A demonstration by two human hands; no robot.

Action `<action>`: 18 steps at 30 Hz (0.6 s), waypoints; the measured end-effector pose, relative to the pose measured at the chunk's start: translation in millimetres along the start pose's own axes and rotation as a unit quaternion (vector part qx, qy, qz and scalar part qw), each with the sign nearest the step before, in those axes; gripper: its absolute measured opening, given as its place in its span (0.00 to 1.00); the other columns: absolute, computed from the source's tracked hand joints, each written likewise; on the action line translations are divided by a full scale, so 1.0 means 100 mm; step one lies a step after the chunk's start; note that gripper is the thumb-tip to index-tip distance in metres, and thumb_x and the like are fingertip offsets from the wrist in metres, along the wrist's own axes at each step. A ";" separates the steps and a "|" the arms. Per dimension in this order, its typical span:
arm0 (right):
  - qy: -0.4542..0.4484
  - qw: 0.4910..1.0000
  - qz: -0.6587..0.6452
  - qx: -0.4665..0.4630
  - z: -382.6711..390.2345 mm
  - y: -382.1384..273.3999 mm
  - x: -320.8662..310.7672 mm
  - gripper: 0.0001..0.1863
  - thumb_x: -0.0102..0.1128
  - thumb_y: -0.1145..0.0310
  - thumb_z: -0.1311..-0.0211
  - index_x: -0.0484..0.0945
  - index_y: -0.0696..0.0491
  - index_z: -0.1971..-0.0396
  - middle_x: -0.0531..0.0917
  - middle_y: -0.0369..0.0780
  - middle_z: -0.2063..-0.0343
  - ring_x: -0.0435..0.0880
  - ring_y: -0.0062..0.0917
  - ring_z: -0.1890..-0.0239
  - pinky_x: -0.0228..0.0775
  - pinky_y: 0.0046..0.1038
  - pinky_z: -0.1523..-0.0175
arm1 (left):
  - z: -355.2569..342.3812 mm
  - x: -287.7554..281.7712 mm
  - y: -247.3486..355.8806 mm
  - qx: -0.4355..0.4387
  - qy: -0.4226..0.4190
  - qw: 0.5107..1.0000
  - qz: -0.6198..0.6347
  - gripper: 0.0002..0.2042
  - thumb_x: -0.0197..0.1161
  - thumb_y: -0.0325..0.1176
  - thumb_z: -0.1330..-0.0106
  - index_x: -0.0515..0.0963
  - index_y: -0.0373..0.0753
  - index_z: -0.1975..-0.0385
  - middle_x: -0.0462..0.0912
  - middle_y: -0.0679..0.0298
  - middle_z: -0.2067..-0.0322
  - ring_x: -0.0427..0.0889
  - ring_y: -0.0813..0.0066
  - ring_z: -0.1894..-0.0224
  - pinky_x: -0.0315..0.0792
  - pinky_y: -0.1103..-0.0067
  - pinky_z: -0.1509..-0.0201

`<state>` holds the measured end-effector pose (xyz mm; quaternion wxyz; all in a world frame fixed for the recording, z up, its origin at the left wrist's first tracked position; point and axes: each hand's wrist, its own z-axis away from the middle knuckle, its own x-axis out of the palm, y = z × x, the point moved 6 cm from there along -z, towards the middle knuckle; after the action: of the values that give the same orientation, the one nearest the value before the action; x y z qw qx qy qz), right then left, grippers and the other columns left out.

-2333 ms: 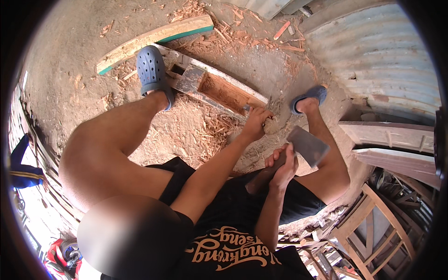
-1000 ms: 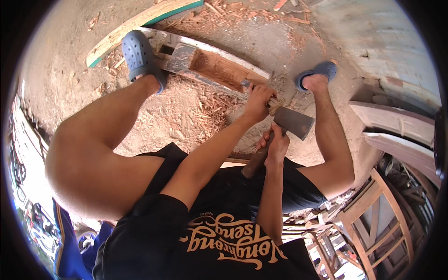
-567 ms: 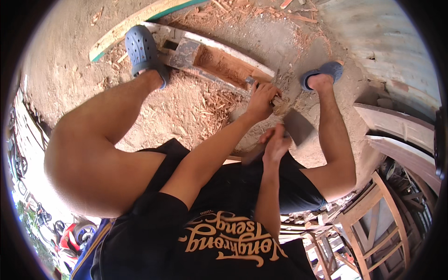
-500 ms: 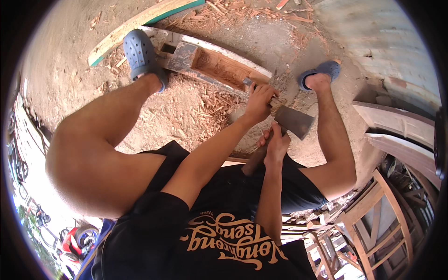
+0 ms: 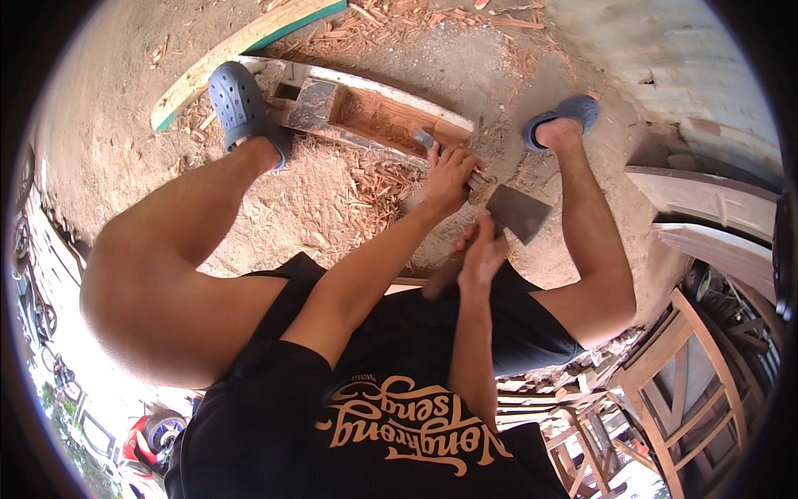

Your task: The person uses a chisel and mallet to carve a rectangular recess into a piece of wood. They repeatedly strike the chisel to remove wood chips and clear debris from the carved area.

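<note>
My left hand (image 5: 451, 179) is closed around a chisel (image 5: 426, 139). Its metal blade tilts into the near right part of a rectangular recess (image 5: 374, 116) cut in a weathered wooden beam (image 5: 318, 101). The chisel's frayed butt end (image 5: 480, 190) sticks out toward the right. My right hand (image 5: 482, 254) grips a hatchet by its wooden handle, which is smeared by motion. The broad dark hatchet head (image 5: 519, 214) is close beside the chisel's butt; whether they touch I cannot tell.
My left foot in a blue clog (image 5: 241, 104) presses on the beam's left end; the other clog (image 5: 569, 118) rests on the dirt at right. Wood chips (image 5: 378, 195) litter the ground. A green-edged plank (image 5: 241, 50) lies beyond. Wooden frames (image 5: 682, 366) stand at lower right.
The whole view has shifted slightly, moving the beam a little left in the picture. The hatchet and right hand have moved slightly; both hands keep their tools.
</note>
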<state>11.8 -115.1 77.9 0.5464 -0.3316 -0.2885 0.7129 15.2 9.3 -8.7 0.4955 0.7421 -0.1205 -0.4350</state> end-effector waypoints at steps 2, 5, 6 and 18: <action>-0.010 0.999 -0.031 0.004 0.08 0.02 0.14 0.10 0.54 0.66 0.33 0.69 0.57 0.69 0.68 0.37 0.85 0.67 0.25 0.87 0.61 0.28 0.81 | -0.09 -0.04 0.06 0.003 0.002 0.999 0.054 0.17 0.64 0.22 0.51 0.75 0.47 0.60 0.76 0.63 0.56 0.69 0.57 0.41 0.48 0.51 0.32; -0.029 0.998 -0.062 -0.011 0.12 -0.01 0.10 0.10 0.55 0.66 0.34 0.68 0.56 0.69 0.68 0.38 0.85 0.68 0.25 0.87 0.61 0.29 0.81 | -0.11 -0.09 0.13 -0.023 0.018 0.994 0.110 0.17 0.65 0.23 0.50 0.76 0.46 0.59 0.76 0.62 0.57 0.69 0.55 0.43 0.49 0.51 0.32; -0.038 0.997 -0.068 -0.018 0.12 -0.03 0.13 0.10 0.56 0.66 0.34 0.67 0.56 0.69 0.68 0.38 0.85 0.68 0.25 0.87 0.61 0.29 0.81 | -0.14 -0.10 0.13 -0.031 0.028 0.992 0.122 0.17 0.65 0.23 0.50 0.76 0.46 0.59 0.76 0.61 0.58 0.69 0.54 0.43 0.49 0.51 0.33; 0.011 0.992 -0.118 -0.037 0.10 -0.41 0.10 0.16 0.55 0.57 0.34 0.67 0.53 0.75 0.66 0.36 0.84 0.65 0.23 0.87 0.61 0.28 0.79 | -0.13 -0.09 0.02 -0.006 -0.012 0.994 0.107 0.18 0.63 0.20 0.52 0.75 0.46 0.61 0.75 0.62 0.59 0.70 0.55 0.45 0.49 0.52 0.34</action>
<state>26.7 -96.2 114.2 0.6169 -0.3229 -0.3456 0.6290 20.4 22.2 -0.4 0.5419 0.7166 -0.2029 -0.3894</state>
